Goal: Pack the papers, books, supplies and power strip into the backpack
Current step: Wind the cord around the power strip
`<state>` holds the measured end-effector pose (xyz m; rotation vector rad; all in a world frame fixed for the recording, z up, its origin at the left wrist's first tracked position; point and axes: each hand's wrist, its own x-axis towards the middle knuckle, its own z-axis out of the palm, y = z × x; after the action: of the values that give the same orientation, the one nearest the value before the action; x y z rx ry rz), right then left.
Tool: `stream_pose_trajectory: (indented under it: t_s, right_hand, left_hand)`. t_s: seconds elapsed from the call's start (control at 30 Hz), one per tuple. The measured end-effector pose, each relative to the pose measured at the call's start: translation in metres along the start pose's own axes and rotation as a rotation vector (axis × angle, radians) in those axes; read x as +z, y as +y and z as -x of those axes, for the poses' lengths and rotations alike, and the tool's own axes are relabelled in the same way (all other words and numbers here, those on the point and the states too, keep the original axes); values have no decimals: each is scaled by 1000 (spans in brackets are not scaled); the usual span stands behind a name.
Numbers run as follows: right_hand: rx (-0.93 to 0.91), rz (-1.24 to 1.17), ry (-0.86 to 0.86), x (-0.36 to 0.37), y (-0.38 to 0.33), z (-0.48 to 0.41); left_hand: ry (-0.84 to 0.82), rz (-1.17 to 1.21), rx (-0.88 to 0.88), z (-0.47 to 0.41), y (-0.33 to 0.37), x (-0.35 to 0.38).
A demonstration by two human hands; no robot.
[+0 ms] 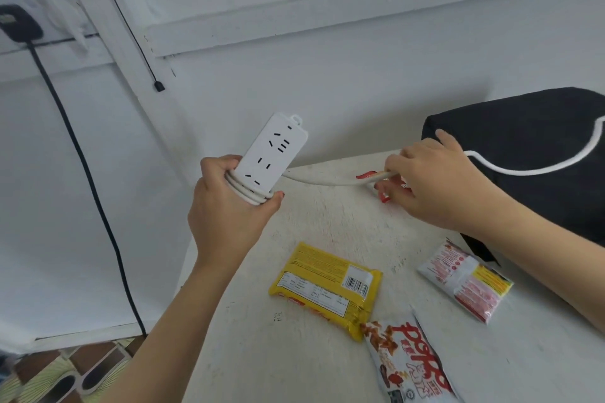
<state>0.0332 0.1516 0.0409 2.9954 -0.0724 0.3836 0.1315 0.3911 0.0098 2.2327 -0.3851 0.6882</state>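
My left hand [226, 206] grips the lower end of a white power strip [271, 154], held upright above the table's left edge, with several turns of its white cord wound round that end. The loose cord [320, 179] runs right to my right hand [435, 183], which pinches it just above the table, in front of the black backpack [523, 154]. The backpack, trimmed with a white line, stands at the table's far right. A small red and white packet [384, 196] lies partly hidden under my right hand.
On the white table [327, 229] lie a yellow noodle packet [327, 285], a white and red packet [465, 281] at the right and a white snack bag [409, 363] near the front. A black cable [88, 180] hangs down the white wall at the left.
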Motion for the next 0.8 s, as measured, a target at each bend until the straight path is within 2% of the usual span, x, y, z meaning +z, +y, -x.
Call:
stream_pose_trajectory:
  t_s: [0.17,0.3,0.43,0.6,0.7,0.8]
  right_hand:
    - [-18,-280,2,-6,0,3]
    - [-46,-346,-24,-14,-3,6]
    - [-173,-447,29,-29,-17,11]
    - [-364,-394,82,-46,-51,19]
    - [-424,-479,60,-47,-65,19]
    - [-472,-543,31,-44,-80,21]
  left_hand:
    - [2,-26,-66,-1,-6,3]
    - [-20,-64,-78,0,-13,3]
    - [-41,-124,-72,3,-16,4]
    - [-113,-191,55,6,-11,11]
    - [-124,-229,156,9,-8,15]
    - [-138,-233,155,10,-6,16]
